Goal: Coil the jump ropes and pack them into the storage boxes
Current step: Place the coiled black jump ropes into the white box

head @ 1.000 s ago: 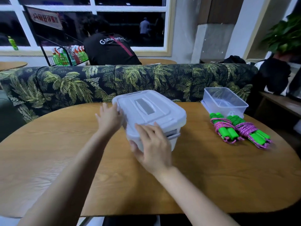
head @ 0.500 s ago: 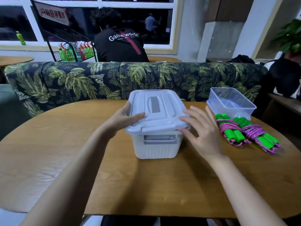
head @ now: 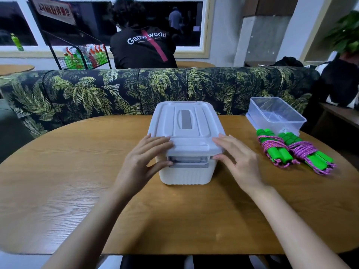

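Observation:
A white lidded storage box [head: 185, 121] stands in the middle of the wooden table [head: 174, 220], its front latch facing me. My left hand [head: 143, 162] lies on the lid's near left corner, fingers flat on top and thumb touching the latch's left end. My right hand [head: 239, 162] mirrors it on the near right corner, thumb at the latch's right end. Two coiled jump ropes with pink cord and green handles [head: 274, 150] [head: 310, 158] lie side by side to the right. Behind them is an open clear plastic box [head: 303, 121].
A palm-print sofa back [head: 97, 90] runs along the table's far edge. Behind it a person in a black shirt [head: 143, 49] sits facing away. A wire rack of bottles [head: 85, 57] stands at the back left, a potted plant [head: 345, 33] at the far right.
The white box has turned from skewed to square, latch toward me. Both hands moved from its sides to the lid's front corners.

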